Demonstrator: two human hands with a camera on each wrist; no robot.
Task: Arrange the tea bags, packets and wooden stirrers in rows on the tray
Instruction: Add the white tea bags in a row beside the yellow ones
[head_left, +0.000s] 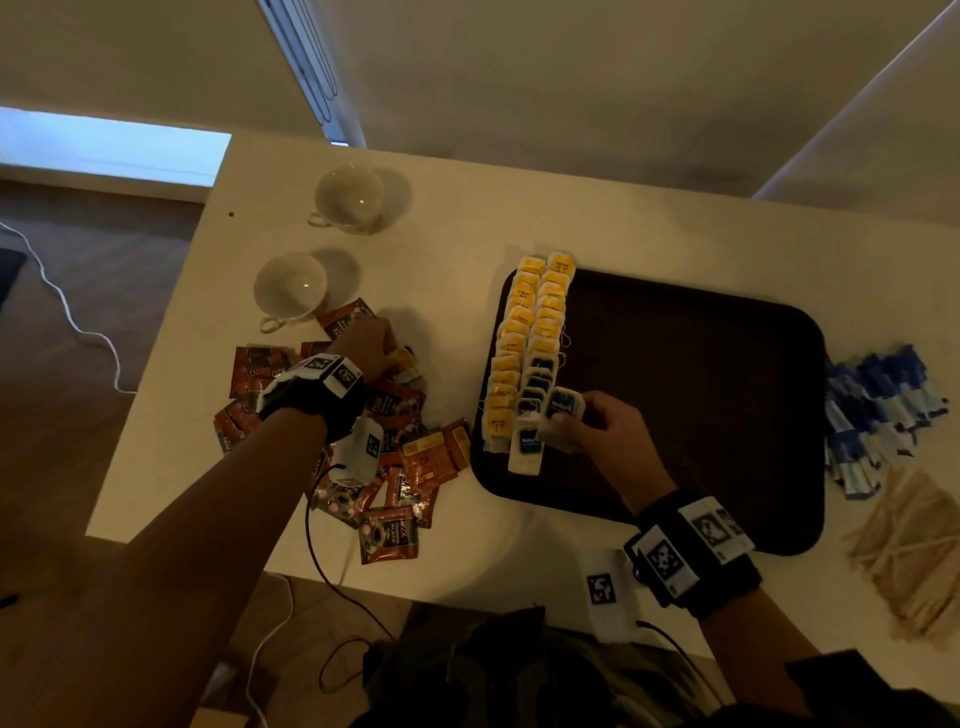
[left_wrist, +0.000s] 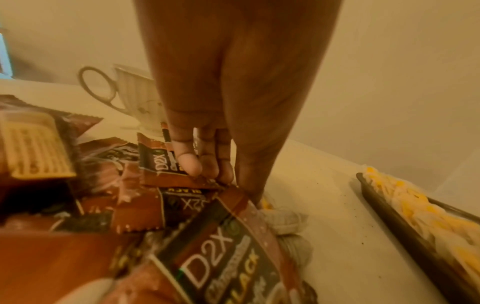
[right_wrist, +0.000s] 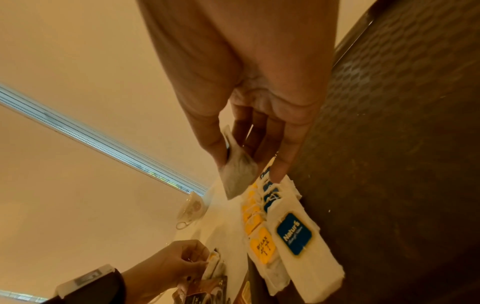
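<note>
Scene: a person stands over a pale table (head_left: 457, 223) with a dark tray (head_left: 727, 374) to the right and a heap of brown packets (head_left: 395, 467) to the left
Right hand: the right hand (head_left: 605, 434) hovers over the near left corner of the tray, thumb and fingers pinching a blue-label tea bag (head_left: 562, 415), held above the near end of the second row
Left hand: the left hand (head_left: 366, 345) reaches into the far side of the packet heap, fingers curled on a yellow-label tea bag (head_left: 402, 358) lying among the packets
Rows so far: two rows of tea bags (head_left: 524, 348) lie overlapped along the left edge of the tray, the outer one yellow, the inner one yellow at the far end and blue at the near end
Long axis: both rows run from far to near along the tray's left side; the held bag hangs with its length roughly along that line, label facing up
Doing it well: I judge the held bag should be lowered label up, overlapping the blue bag before it, square with the row, string tucked under
Still waiting: blue sachets (head_left: 878, 410) and wooden stirrers (head_left: 914, 551) lie off the tray at its right side
Also there: two white cups (head_left: 322, 244) stand beyond the packets
</note>
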